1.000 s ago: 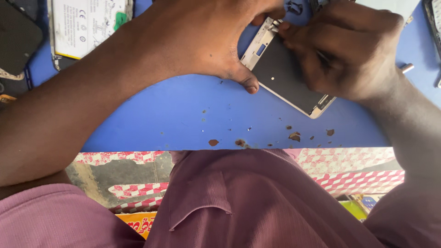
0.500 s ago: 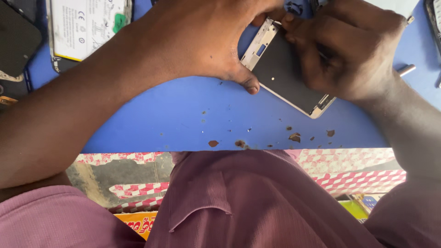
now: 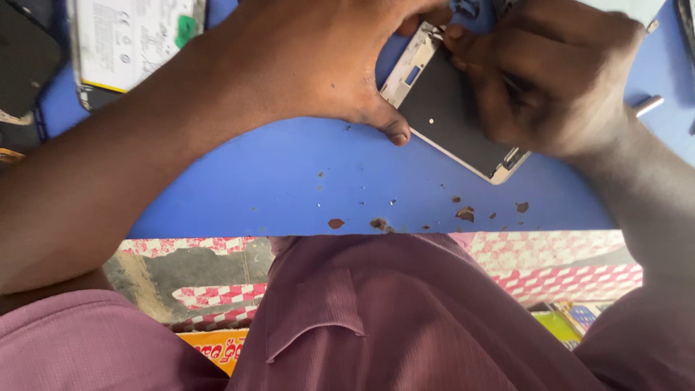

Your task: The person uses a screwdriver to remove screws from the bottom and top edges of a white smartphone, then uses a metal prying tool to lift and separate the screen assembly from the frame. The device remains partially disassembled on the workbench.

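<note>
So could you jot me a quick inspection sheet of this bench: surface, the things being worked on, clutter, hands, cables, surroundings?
Surface: blue table, scattered with brown crumbs.
Job's things: phone frame, dark panel with pale metal rim, lying flat and tilted on the table.
Clutter: white-labelled battery at top left; black device beside it; small metal pin at right.
Hands: left hand steadies the frame's near edge, thumb on the rim; right hand presses on the frame's top end; any tool in it is hidden.
Cables: nothing seen.
Surroundings: maroon shirt below; red-and-white checked cloth under the table edge.
</note>
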